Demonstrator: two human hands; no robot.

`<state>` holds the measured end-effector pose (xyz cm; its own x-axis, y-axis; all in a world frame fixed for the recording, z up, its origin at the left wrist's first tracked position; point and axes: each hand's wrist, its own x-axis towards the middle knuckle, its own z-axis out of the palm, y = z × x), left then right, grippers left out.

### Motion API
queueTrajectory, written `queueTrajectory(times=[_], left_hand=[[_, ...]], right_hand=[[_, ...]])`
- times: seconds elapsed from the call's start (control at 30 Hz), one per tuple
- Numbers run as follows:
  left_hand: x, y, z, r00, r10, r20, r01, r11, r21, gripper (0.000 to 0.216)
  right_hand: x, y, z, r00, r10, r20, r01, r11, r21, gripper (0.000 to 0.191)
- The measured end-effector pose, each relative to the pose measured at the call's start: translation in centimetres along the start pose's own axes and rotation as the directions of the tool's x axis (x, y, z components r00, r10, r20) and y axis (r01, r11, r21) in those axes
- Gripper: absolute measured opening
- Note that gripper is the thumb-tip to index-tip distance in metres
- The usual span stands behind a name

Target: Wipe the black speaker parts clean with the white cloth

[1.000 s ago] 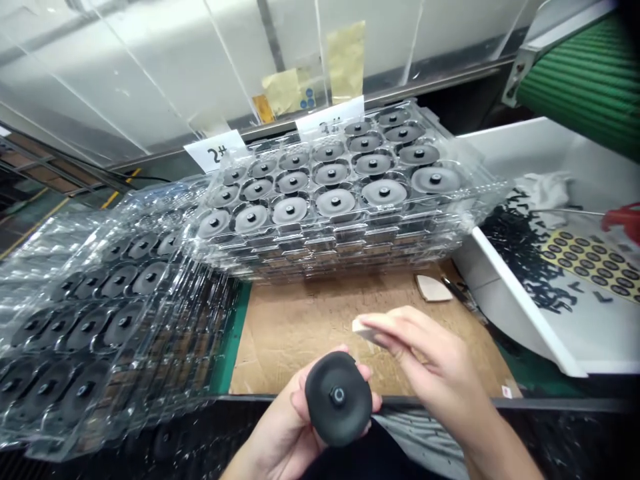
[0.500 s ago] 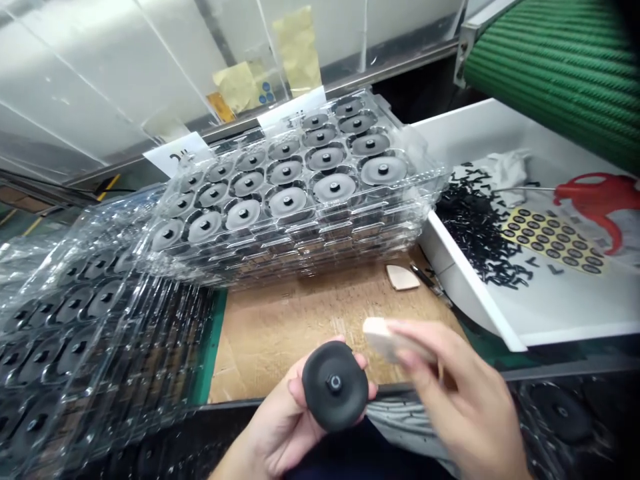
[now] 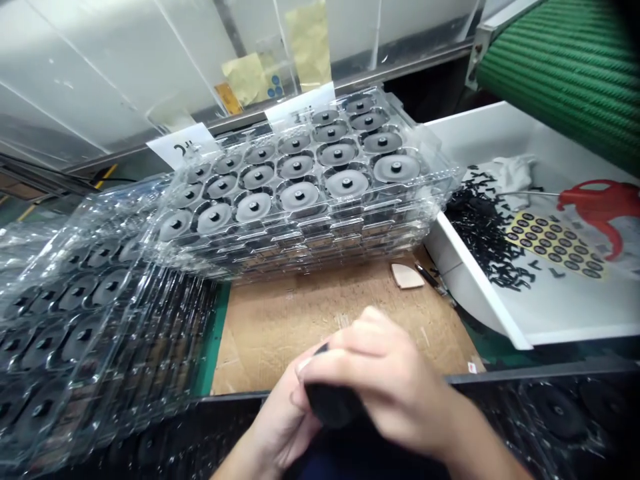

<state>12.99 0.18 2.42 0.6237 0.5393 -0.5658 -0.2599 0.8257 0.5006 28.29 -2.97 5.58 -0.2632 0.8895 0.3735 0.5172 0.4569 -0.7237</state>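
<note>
My left hand (image 3: 284,408) is wrapped round a black rounded disc-shaped part (image 3: 334,405), held just off the near edge of the cardboard sheet. Across the top of this part lies my right hand (image 3: 383,373), its fingers bent and closed. The white pad that it held earlier is almost wholly hidden under the fingers. The knob at the middle of the part is covered too. On the cardboard, a second pale pad (image 3: 407,276) with a curved edge lies beside a dark pen-like tool (image 3: 434,280).
Stacked clear plastic trays (image 3: 310,223) hold rows of similar black parts, with more stacked trays (image 3: 100,320) at left. A white bin (image 3: 565,313) at right contains small black pieces (image 3: 480,220), a sticker sheet (image 3: 555,243) and a red-handled tool (image 3: 600,203). A green roller (image 3: 565,73) overhangs it.
My right hand has moved left with the white pad, onto the black part in my left hand. The view has shifted slightly.
</note>
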Motion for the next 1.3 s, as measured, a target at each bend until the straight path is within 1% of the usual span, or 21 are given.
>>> queueTrajectory(times=[0.07,0.1,0.17,0.23,0.27,0.33,0.37,0.43,0.53,0.63,0.7,0.77,0.83,0.9,0.93,0.97,1.03,1.1,1.17,1.23,1.3], left_hand=[[-0.2,0.0,-0.8,1.0,0.015,0.005,-0.014,1.0,-0.005,0.042],[-0.3,-0.1,-1.2,0.999,0.033,0.009,-0.033,0.999,-0.011,0.041],[-0.5,-0.1,-2.0,0.996,0.09,0.016,-0.09,0.996,-0.028,0.043],[-0.7,0.0,-2.5,0.986,0.165,0.004,-0.165,0.985,-0.046,0.054],[-0.8,0.1,-2.7,0.979,0.204,-0.008,-0.204,0.977,-0.055,0.061],[-1.2,0.6,-3.1,0.966,0.259,-0.022,-0.26,0.961,-0.09,0.068],[-1.4,0.9,-3.3,0.961,0.277,-0.022,-0.278,0.954,-0.115,0.066],[-1.9,1.5,-3.9,0.954,0.298,-0.011,-0.296,0.94,-0.171,0.06],[-2.4,2.2,-5.1,0.947,0.319,-0.038,-0.319,0.922,-0.219,0.055],[-2.6,2.6,-6.0,0.949,0.304,-0.083,-0.315,0.917,-0.243,0.053],[-2.7,2.7,-6.4,0.953,0.283,-0.104,-0.301,0.919,-0.256,0.055],[-2.8,2.8,-6.5,0.956,0.268,-0.117,-0.29,0.92,-0.263,0.057],[-2.8,2.7,-6.4,0.954,0.275,-0.122,-0.299,0.914,-0.274,0.058],[-3.0,2.8,-6.1,0.949,0.298,-0.102,-0.315,0.904,-0.289,0.056],[-3.1,2.9,-6.1,0.95,0.301,-0.077,-0.31,0.902,-0.299,0.053],[-3.2,3.0,-6.1,0.953,0.299,-0.053,-0.3,0.903,-0.307,0.049],[-3.5,3.3,-6.4,0.955,0.295,-0.041,-0.293,0.906,-0.305,0.045],[-3.8,3.5,-6.8,0.943,0.317,-0.102,-0.333,0.896,-0.294,0.044],[-3.9,3.5,-6.9,0.935,0.325,-0.141,-0.353,0.891,-0.286,0.045],[-4.0,3.5,-6.6,0.952,0.287,-0.109,-0.307,0.907,-0.289,0.047],[-4.2,3.7,-6.3,0.97,0.234,-0.069,-0.243,0.928,-0.28,0.044]], right_hand=[[0.4,-0.6,0.1,0.986,0.155,-0.057,-0.16,0.981,-0.107,0.029],[0.7,-0.9,0.4,0.983,0.154,-0.103,-0.17,0.97,-0.173,0.027],[1.5,-1.6,1.1,0.986,-0.016,-0.166,-0.022,0.975,-0.222,0.024],[2.2,-1.5,1.8,0.975,-0.149,-0.164,0.129,0.984,-0.127,0.024],[2.4,-1.0,2.1,0.98,-0.114,-0.16,0.107,0.993,-0.048,0.025],[2.2,0.6,2.5,0.983,0.116,-0.143,-0.106,0.992,0.071,0.027],[1.8,1.6,2.8,0.963,0.24,-0.124,-0.23,0.969,0.092,0.027],[0.5,3.6,4.3,0.917,0.385,-0.102,-0.379,0.922,0.076,0.025],[-2.0,5.6,8.2,0.916,0.4,-0.045,-0.399,0.917,0.016,0.022],[-3.6,5.9,11.2,0.919,0.392,-0.03,-0.393,0.92,-0.011,0.019],[-3.2,5.0,11.3,0.912,0.41,-0.035,-0.41,0.912,-0.021,0.019],[-1.6,3.0,10.1,0.896,0.438,-0.077,-0.439,0.898,-0.003,0.02],[0.7,0.3,8.8,0.866,0.452,-0.214,-0.455,0.89,0.04,0.021],[3.0,-2.4,8.3,0.837,0.365,-0.408,-0.384,0.922,0.038,0.024],[3.9,-3.6,8.4,0.859,0.25,-0.446,-0.28,0.96,-0.002,0.026],[4.7,-4.4,8.6,0.886,0.146,-0.439,-0.187,0.981,-0.05,0.028],[5.7,-5.4,9.0,0.956,0.0,-0.294,-0.033,0.994,-0.105,0.029],[6.2,-5.6,9.2,0.995,-0.011,-0.1,0.001,0.995,-0.097,0.025],[6.8,-5.4,9.1,1.0,0.03,0.004,-0.029,0.996,-0.086,0.022],[7.4,-5.3,9.0,0.997,0.05,-0.061,-0.057,0.992,-0.115,0.023],[7.4,-5.3,8.9,0.99,0.014,-0.144,-0.032,0.991,-0.126,0.026]])
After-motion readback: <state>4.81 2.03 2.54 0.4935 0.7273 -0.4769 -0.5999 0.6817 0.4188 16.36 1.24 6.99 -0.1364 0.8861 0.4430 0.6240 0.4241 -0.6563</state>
